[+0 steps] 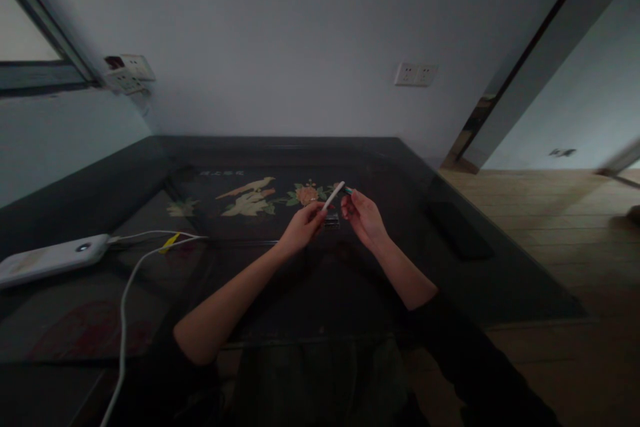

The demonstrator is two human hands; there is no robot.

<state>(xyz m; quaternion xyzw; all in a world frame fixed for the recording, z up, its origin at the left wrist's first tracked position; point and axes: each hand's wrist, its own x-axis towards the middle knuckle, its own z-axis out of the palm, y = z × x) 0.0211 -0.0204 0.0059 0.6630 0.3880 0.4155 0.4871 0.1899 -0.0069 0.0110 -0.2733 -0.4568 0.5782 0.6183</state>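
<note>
Over the dark glass-topped table with its painted bird and flowers, the left hand pinches a slim white pen near its lower end, tip angled up toward the right hand, whose fingers close on a small teal piece, likely the cap, right at the pen's tip. To my eye, the two want lining up straight, the left hand steady, the right easing along the pen's axis, not bending sideways; a white power bank and cable lie well off left
</note>
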